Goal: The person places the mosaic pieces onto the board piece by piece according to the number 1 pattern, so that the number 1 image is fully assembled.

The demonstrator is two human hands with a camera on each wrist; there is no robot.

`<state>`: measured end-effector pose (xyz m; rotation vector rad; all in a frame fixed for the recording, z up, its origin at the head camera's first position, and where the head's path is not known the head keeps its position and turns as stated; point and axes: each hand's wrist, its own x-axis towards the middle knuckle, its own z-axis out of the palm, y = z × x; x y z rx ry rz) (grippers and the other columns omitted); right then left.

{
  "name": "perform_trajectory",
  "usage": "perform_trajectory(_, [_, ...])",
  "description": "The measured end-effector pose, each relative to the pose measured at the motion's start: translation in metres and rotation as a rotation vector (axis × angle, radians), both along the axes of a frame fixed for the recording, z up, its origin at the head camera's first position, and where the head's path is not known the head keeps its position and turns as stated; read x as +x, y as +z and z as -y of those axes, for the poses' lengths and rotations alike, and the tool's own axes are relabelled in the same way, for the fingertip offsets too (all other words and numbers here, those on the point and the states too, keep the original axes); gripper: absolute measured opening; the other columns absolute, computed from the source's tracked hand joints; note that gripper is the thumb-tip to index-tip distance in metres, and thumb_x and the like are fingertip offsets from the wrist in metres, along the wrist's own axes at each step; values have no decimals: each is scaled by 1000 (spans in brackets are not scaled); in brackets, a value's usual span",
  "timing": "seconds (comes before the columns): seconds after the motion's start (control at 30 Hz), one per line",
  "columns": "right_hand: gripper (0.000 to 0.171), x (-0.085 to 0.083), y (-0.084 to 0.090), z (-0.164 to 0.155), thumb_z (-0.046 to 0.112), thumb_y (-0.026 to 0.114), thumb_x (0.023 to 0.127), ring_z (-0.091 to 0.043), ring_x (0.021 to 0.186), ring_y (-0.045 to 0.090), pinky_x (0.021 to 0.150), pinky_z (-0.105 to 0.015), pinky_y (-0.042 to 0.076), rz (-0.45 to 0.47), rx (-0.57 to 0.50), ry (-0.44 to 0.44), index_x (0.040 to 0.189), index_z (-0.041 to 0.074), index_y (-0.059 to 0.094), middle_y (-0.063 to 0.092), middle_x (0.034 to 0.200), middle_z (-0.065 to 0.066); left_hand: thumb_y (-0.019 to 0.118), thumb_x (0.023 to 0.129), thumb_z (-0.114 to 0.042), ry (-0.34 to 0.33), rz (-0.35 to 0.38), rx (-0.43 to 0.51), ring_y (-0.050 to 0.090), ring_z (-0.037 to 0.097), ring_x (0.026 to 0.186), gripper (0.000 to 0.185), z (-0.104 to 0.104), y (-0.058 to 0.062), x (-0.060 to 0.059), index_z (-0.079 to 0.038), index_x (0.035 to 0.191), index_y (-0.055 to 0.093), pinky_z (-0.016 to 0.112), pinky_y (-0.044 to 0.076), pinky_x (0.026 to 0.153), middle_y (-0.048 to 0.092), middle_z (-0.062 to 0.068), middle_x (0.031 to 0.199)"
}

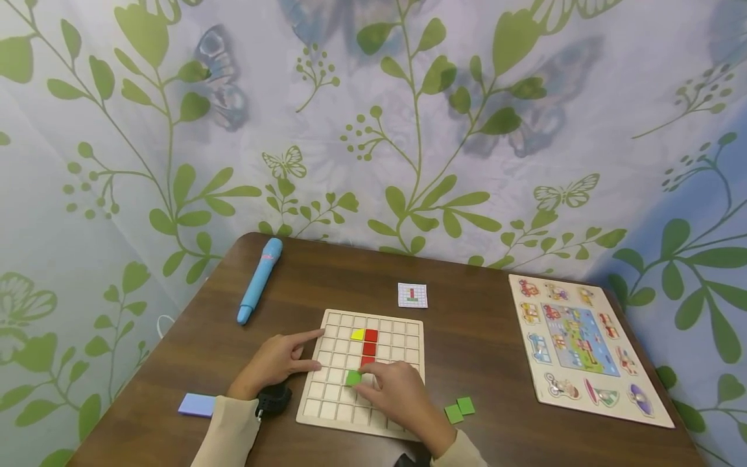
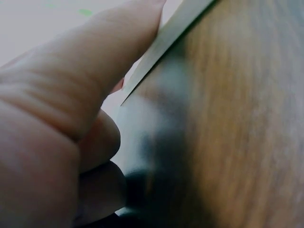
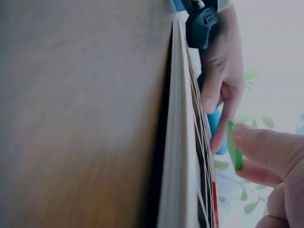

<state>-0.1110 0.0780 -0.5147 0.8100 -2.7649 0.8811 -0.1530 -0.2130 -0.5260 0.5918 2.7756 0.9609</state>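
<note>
A pale wooden grid board (image 1: 329, 392) lies on the table. My right hand (image 1: 399, 392) pinches a green square tile (image 1: 353, 379) between thumb and index finger over the lower middle of the grid. In the right wrist view, the tile (image 3: 234, 146) is tilted on edge, apart from the board. Red square tiles (image 1: 370, 335) form a column in the grid, its lower end partly hidden by my right hand. Beside the top one sits a yellow piece (image 1: 358, 335) with a slanted side. My left hand (image 1: 274, 363) rests its extended index finger and thumb at the board's left edge.
Two green tiles (image 1: 454, 414) lie right of the board. Behind it is a small pattern card (image 1: 412, 296). A blue toy microphone (image 1: 259, 282) lies back left, a blue-violet block (image 1: 197, 405) by the left sleeve, and a picture puzzle board (image 1: 528, 353) on the right.
</note>
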Motion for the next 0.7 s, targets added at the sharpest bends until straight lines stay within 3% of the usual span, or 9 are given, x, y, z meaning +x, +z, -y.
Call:
perform_trajectory(0.33, [24, -6, -10, 7, 43, 81, 85, -2, 56, 40, 59, -26, 40, 87, 91, -1, 100, 24, 81, 43, 52, 23, 79, 87, -46, -1, 0, -10, 28, 1, 49, 67, -1, -1, 0, -21, 146, 59, 21, 27, 49, 36, -15, 56])
perform_trajectory(0.7, [24, -9, -13, 11, 42, 82, 84, -1, 53, 36, 53, -24, 32, 110, 65, -27, 100, 24, 81, 40, 51, 21, 80, 86, -46, 14, 16, -20, 28, 1, 50, 68, -1, 1, -1, -23, 146, 59, 21, 27, 50, 34, -15, 57])
